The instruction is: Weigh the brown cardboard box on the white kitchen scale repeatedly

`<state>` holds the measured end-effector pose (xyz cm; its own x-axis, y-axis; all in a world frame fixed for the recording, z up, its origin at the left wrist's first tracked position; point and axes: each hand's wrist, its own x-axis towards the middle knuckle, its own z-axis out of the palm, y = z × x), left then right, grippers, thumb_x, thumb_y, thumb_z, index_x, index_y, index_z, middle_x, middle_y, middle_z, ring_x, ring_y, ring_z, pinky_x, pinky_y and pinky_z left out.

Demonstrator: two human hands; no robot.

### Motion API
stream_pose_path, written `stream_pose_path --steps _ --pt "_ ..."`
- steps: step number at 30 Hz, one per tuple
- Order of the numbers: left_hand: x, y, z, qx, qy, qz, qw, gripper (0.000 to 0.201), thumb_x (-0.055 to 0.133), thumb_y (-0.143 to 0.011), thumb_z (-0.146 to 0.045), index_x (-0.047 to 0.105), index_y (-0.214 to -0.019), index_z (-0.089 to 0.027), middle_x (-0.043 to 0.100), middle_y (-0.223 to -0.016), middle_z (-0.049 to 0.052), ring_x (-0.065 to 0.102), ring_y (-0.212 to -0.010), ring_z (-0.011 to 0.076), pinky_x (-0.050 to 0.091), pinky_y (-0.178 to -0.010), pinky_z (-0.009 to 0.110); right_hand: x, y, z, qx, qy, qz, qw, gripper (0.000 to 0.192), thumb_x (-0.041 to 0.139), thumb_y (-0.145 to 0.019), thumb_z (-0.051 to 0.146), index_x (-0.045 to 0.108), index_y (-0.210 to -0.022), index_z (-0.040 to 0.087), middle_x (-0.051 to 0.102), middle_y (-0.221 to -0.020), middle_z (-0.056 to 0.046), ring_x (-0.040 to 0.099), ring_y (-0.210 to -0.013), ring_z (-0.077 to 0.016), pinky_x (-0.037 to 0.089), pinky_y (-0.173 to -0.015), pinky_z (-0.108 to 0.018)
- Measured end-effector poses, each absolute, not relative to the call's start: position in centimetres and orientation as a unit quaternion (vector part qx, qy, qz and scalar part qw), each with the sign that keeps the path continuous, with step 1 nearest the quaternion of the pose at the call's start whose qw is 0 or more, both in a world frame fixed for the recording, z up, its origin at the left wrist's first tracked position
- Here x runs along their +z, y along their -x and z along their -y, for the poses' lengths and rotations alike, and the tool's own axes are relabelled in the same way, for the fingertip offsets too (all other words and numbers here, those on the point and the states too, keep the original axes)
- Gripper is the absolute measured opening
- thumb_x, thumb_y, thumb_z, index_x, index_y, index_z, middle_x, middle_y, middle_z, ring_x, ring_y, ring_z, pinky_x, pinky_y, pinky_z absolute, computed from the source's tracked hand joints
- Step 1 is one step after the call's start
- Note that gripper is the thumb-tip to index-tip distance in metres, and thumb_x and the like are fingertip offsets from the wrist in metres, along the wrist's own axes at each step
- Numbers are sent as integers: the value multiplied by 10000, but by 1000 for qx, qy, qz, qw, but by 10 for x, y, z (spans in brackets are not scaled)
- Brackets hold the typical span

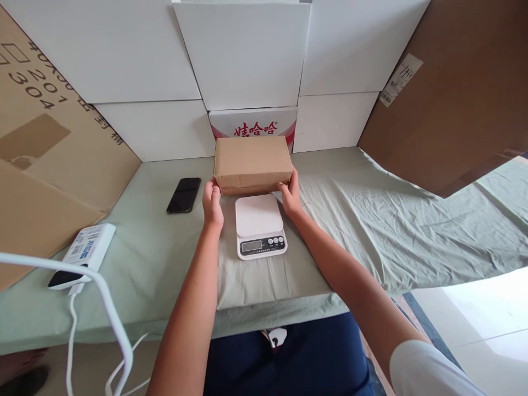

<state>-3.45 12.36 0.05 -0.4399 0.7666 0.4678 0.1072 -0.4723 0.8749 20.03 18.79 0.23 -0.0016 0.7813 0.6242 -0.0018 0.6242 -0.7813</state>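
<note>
Where 2 hands grip: 1 box (252,163)

Left hand (213,204), right hand (291,197) outstretched, cupped

Red characters "娃哈哈" stand on the white carton (252,122) at twelve o'clock behind the brown box, while "201" and "304" run in dark print across the big cardboard sheet (49,126) at ten o'clock; the label (401,80) at two o'clock is unreadable.

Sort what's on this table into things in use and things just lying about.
In use: cardboard box, gripped at both ends by the left hand and right hand; kitchen scale just in front of it.

Lying about: black phone, white power bank, white cable.
</note>
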Motion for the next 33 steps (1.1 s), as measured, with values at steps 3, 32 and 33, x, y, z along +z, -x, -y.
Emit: stream_pose_path --steps 3,32,33 --pt "8 29 -112 716 -485 -450 222 575 558 -890 -652 624 -1276 -231 668 -1272 116 605 -1268 274 456 -1085 419 10 -204 -177 267 286 649 653 675 556 -901 560 374 -1486 276 443 -1518 -104 418 -1421 -314 352 -1203 -528" --pt "3 2 -4 738 -450 -451 222 743 551 -808 -737 654 -1307 -196 696 -1238 152 637 -1226 346 487 -1031 452 16 -246 -83 308 329 655 606 691 504 -884 689 375 -1470 345 457 -1468 -84 445 -1364 -331 415 -1138 -544" --pt "2 2 -1 738 -446 -452 229 734 551 -812 -732 661 -1302 -198 698 -1242 152 634 -1234 347 484 -1037 454 15 -245 -83 310 331 655 605 683 504 -883 687 384 -1461 345 463 -1461 -80 445 -1362 -332 413 -1136 -546"
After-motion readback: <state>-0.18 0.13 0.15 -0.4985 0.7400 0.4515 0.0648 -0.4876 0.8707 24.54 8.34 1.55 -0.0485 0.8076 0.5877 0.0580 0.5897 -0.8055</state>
